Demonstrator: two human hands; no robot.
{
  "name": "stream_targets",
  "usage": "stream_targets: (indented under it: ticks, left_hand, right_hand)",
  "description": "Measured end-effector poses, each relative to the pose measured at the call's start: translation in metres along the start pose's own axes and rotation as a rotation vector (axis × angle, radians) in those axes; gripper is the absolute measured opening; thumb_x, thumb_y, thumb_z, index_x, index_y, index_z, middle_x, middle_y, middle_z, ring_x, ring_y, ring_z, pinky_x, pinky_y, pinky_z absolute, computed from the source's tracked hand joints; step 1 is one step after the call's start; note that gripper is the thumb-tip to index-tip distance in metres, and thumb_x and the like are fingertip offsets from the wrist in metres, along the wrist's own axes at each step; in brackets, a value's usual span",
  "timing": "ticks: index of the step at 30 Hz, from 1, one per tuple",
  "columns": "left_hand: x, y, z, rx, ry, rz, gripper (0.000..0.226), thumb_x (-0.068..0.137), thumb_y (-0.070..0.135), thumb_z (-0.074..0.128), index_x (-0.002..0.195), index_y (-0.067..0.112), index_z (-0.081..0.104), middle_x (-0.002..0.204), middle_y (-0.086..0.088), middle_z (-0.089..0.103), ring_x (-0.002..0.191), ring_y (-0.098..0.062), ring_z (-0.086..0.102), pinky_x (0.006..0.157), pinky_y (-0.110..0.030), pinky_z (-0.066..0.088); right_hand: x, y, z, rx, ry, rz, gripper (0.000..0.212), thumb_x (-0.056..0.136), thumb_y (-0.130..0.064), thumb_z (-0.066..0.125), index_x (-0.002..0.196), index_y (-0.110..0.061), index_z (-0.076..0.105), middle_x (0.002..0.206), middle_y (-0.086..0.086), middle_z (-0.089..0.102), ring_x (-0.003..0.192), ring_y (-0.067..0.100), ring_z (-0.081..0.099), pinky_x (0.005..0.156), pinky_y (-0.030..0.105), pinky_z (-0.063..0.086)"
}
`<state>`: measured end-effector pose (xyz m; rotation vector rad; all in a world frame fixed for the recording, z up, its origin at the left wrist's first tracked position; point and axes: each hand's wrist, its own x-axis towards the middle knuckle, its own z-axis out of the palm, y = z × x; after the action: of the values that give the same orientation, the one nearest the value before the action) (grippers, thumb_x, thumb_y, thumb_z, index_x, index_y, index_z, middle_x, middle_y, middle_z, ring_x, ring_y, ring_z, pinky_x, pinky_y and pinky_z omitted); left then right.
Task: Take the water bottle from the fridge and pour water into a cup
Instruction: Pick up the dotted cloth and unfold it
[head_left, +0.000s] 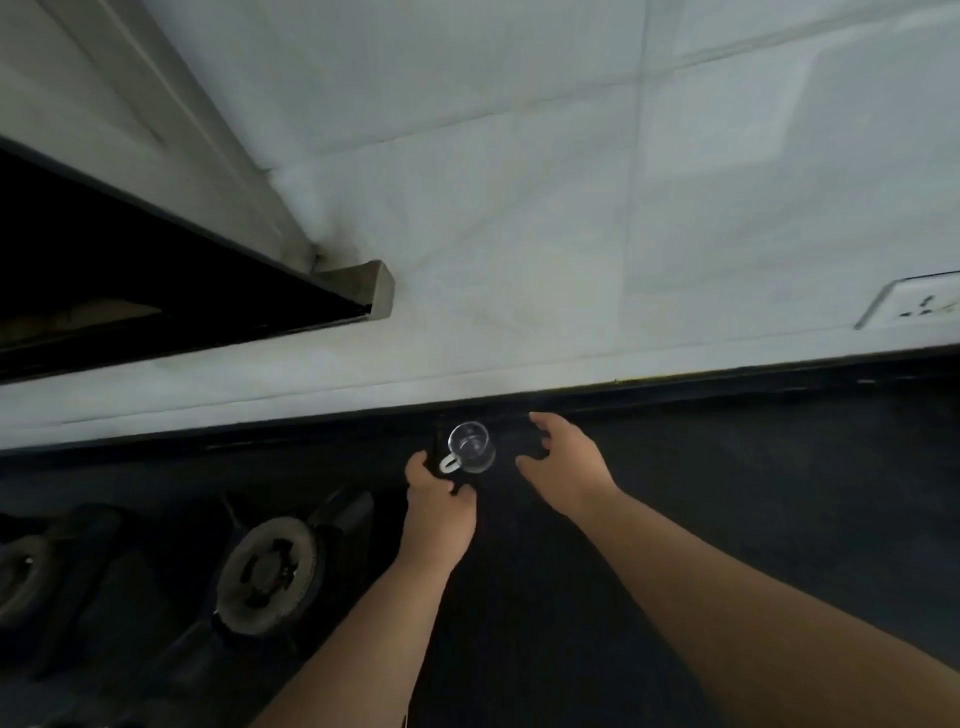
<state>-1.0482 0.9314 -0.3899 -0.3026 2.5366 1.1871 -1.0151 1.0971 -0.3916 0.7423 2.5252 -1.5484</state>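
Note:
A small clear glass cup (470, 447) with a handle on its left side stands upright on the dark countertop (727, 493), close to the wall. My left hand (439, 493) sits just below and left of the handle with its fingers curled; the dim light hides whether it touches the handle. My right hand (563, 462) hovers to the right of the cup, fingers spread and slightly bent, holding nothing. No water bottle or fridge is in view.
A gas stove with two burners (270, 571) lies to the left on the counter. A white tiled wall (519, 208) rises behind, with a socket (914, 306) at the right and a dark window opening (130, 280) at the upper left.

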Motion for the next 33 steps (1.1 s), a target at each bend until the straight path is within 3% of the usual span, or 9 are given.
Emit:
stream_targets:
  ticks: [3, 6, 9, 13, 21, 26, 30, 33]
  left_hand:
    - [-0.044, 0.02, -0.001, 0.112, -0.074, 0.143, 0.055, 0.096, 0.016, 0.068, 0.145, 0.022, 0.042, 0.131, -0.001, 0.056, 0.11, -0.017, 0.063, 0.094, -0.039, 0.058]
    - [-0.091, 0.052, 0.012, 0.31, -0.284, 0.349, 0.043, 0.099, 0.024, 0.065, 0.14, 0.024, 0.051, 0.141, 0.002, 0.054, 0.124, -0.013, 0.057, 0.107, -0.036, 0.05]
    - [-0.142, 0.095, 0.035, 0.394, -0.405, 0.573, 0.045, 0.102, 0.031, 0.059, 0.145, 0.028, 0.048, 0.147, 0.006, 0.052, 0.132, -0.011, 0.053, 0.11, -0.033, 0.045]
    - [-0.225, 0.146, 0.081, 0.528, -0.571, 0.84, 0.049, 0.104, 0.041, 0.052, 0.152, 0.033, 0.044, 0.156, 0.008, 0.046, 0.142, -0.015, 0.046, 0.116, -0.041, 0.043]
    - [-0.392, 0.191, 0.196, 0.642, -0.783, 1.281, 0.048, 0.104, 0.041, 0.049, 0.151, 0.03, 0.046, 0.157, 0.008, 0.046, 0.145, -0.016, 0.041, 0.116, -0.041, 0.04]
    - [-0.455, 0.189, 0.298, 0.814, -0.928, 1.336, 0.046, 0.104, 0.036, 0.05, 0.15, 0.031, 0.048, 0.16, 0.008, 0.039, 0.146, -0.017, 0.036, 0.118, -0.043, 0.037]
    - [-0.48, 0.185, 0.401, 1.05, -0.95, 1.214, 0.044, 0.101, 0.042, 0.052, 0.144, 0.042, 0.053, 0.172, 0.002, 0.012, 0.153, -0.03, 0.022, 0.122, -0.051, 0.031]
    - [-0.495, 0.181, 0.462, 1.16, -0.954, 1.066, 0.052, 0.1, 0.047, 0.053, 0.15, 0.049, 0.043, 0.173, -0.002, -0.011, 0.157, -0.035, 0.005, 0.126, -0.053, 0.022]
  right_hand:
    - [-0.052, 0.011, -0.053, 0.025, 0.126, 0.066, 0.07, 0.094, -0.03, 0.071, 0.155, -0.029, 0.037, 0.157, -0.002, 0.045, 0.137, 0.015, 0.051, 0.104, 0.03, 0.048]
    - [-0.114, 0.03, -0.113, 0.002, 0.245, 0.147, 0.065, 0.096, -0.038, 0.066, 0.155, -0.031, 0.038, 0.157, -0.006, 0.044, 0.131, 0.013, 0.055, 0.092, 0.025, 0.049]
    - [-0.188, 0.054, -0.171, -0.02, 0.41, 0.229, 0.065, 0.096, -0.046, 0.063, 0.155, -0.031, 0.04, 0.156, -0.007, 0.045, 0.134, 0.015, 0.052, 0.098, 0.03, 0.048]
    - [-0.295, 0.09, -0.228, -0.044, 0.633, 0.37, 0.066, 0.093, -0.051, 0.062, 0.153, -0.036, 0.04, 0.155, -0.012, 0.046, 0.14, 0.017, 0.044, 0.11, 0.042, 0.045]
    - [-0.455, 0.18, -0.3, -0.034, 0.963, 0.548, 0.059, 0.091, -0.045, 0.068, 0.145, -0.028, 0.052, 0.146, -0.008, 0.057, 0.136, 0.021, 0.05, 0.112, 0.041, 0.042]
    - [-0.487, 0.25, -0.34, 0.009, 0.942, 0.628, 0.062, 0.094, -0.044, 0.064, 0.151, -0.028, 0.046, 0.154, -0.006, 0.048, 0.142, 0.021, 0.043, 0.117, 0.037, 0.037]
    - [-0.488, 0.303, -0.383, 0.008, 0.851, 0.611, 0.061, 0.097, -0.042, 0.061, 0.154, -0.026, 0.043, 0.157, -0.006, 0.043, 0.144, 0.022, 0.039, 0.119, 0.035, 0.033]
    - [-0.489, 0.335, -0.415, -0.001, 0.774, 0.598, 0.06, 0.099, -0.043, 0.059, 0.155, -0.027, 0.042, 0.159, -0.009, 0.039, 0.147, 0.019, 0.035, 0.118, 0.034, 0.032]
